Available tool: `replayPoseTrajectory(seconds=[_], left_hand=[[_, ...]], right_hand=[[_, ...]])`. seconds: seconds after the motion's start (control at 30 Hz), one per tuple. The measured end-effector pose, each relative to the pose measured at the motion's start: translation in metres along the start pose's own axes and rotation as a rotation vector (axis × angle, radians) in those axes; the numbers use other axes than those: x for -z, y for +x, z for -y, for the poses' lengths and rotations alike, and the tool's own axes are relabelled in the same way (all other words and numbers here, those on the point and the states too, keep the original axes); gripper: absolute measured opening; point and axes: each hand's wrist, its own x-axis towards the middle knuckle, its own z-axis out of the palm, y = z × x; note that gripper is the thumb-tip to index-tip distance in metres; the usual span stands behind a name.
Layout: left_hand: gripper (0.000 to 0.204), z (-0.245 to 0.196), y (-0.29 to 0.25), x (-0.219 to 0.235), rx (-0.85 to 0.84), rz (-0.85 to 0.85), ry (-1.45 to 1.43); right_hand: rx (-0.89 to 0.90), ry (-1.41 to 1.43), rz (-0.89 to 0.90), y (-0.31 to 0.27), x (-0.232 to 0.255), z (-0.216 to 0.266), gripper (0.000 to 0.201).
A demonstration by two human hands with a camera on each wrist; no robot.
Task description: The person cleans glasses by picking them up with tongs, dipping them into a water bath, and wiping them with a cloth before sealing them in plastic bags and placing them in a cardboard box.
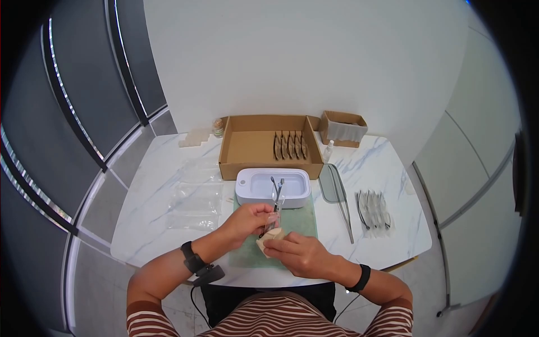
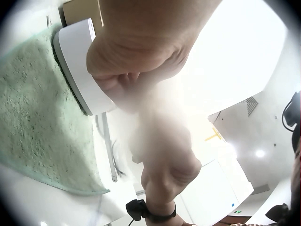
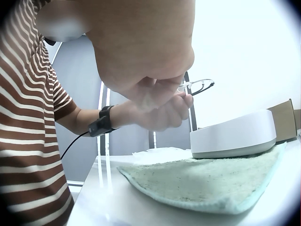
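Thin eyeglasses (image 1: pixel 277 196) with dark temples are in front of me, held by my left hand (image 1: pixel 246 223) with bent fingers. My right hand (image 1: pixel 303 255) grips a folded beige cloth (image 1: pixel 270 241) against the near end of the glasses. In the right wrist view, part of the eyeglasses (image 3: pixel 206 87) sticks out beyond both hands, which are close together. The left wrist view shows the right hand (image 2: pixel 169 165) blurred below the left. Just beyond the hands, a white cleaner basin (image 1: pixel 243 195) sits on a green towel (image 1: pixel 303 224).
An open cardboard box (image 1: pixel 241 140) with several dark glasses in a row stands behind the basin. Clear plastic bags (image 1: pixel 196 205) lie left. Right are a grey mesh lid (image 1: pixel 330 185), tweezers (image 1: pixel 343 210), bagged glasses (image 1: pixel 373 210), a spray bottle (image 1: pixel 328 150) and a small box (image 1: pixel 343 129).
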Motion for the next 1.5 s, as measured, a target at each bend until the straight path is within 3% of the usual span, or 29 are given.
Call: replayPoseTrajectory(seconds=[0.23,0.3,0.43,0.6,0.77,0.83,0.87,0.93,0.97,1.03,1.13,1.23,1.33,1.5], left_hand=[[0.018,-0.026,-0.007,0.013,-0.078,-0.094,0.04],[0.02,-0.032,-0.007,0.019,-0.079,-0.127,0.109],[0.018,-0.06,-0.004,0.027,-0.127,-0.246,0.177],[0.015,-0.116,0.032,0.048,-0.214,-0.334,0.532],[0.015,-0.15,0.12,0.079,-0.143,-0.405,0.595],[0.015,-0.148,0.168,0.103,0.03,-0.345,0.879],[0.015,-0.131,0.205,0.131,0.045,-0.345,0.883],[0.018,-0.093,0.269,0.186,-0.279,-0.016,1.623],[0.018,-0.096,0.267,0.17,-0.263,-0.004,1.623],[0.017,-0.113,0.253,0.116,0.249,-0.493,0.849],[0.016,-0.088,0.282,0.13,0.333,-0.471,0.934],[0.015,-0.077,0.295,0.139,0.401,-0.388,1.055],[0.017,-0.068,0.3,0.141,0.441,-0.476,0.929],[0.02,-0.069,0.304,0.14,0.507,-0.383,0.936]], right_hand=[[-0.055,-0.041,0.049,-0.014,0.003,-0.017,0.038],[-0.267,-0.104,0.224,-0.019,0.01,-0.023,0.036],[-0.344,-0.088,0.16,-0.011,0.032,-0.04,0.031],[-0.36,-0.083,0.03,0.038,0.072,-0.083,0.019],[-0.554,-0.089,0.089,0.076,0.074,-0.166,0.014],[-0.663,-0.044,0.244,0.09,0.066,-0.201,0.018],[-0.669,-0.029,0.244,0.097,0.062,-0.215,0.018],[-0.773,0.041,0.334,0.106,0.051,-0.236,0.021],[-0.783,0.056,0.336,0.103,0.041,-0.244,0.021],[-0.78,0.159,0.198,0.092,0.02,-0.262,0.026],[-0.922,0.186,0.245,0.084,0.007,-0.267,0.026],[-0.935,0.228,0.247,0.078,0.006,-0.259,0.022],[-0.946,0.252,0.244,0.07,0.001,-0.263,0.021],[-0.949,0.306,0.185,0.061,-0.005,-0.261,0.021]])
